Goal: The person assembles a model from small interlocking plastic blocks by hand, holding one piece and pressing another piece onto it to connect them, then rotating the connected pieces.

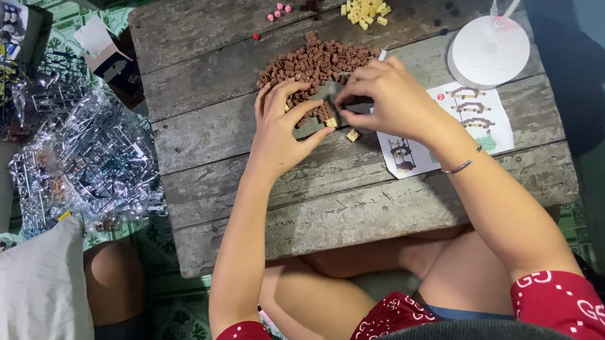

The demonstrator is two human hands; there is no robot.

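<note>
Right between the two sets of fingertips sits a small dark plate-like piece [344, 105], pinched from both sides just above the tabletop; the right hand [383, 99] closes thumb and fingers on its right edge, and the left hand [281, 125] appears to close thumb and forefinger on its left edge near a tiny tan brick [330, 122], seemingly to steady the piece so it cannot turn; whether the left fingertips truly clamp it or only brace against it is hard to tell. Both wrists are bent inward with palms down, the forearms angling in from the body so the fingers meet over the middle of the wooden table [236, 53]; a thin bracelet [462, 166] rings the right wrist.

Just below the pinch lies another loose tan brick [352, 135]; just beyond the fingers, touching the knuckles' far side, spreads a heap of brown bricks [315, 61], probably kept that close for quick picking. Farther off beyond that are a pile of yellow bricks [367, 5] and a few pink bricks [279, 10], sorted apart by colour. To the right of the grip, partly under the right wrist, lies an instruction sheet [474, 117], with a white lamp base [489, 51] beside it. Well to the left, off the table, lie clear plastic bags [86, 158].
</note>
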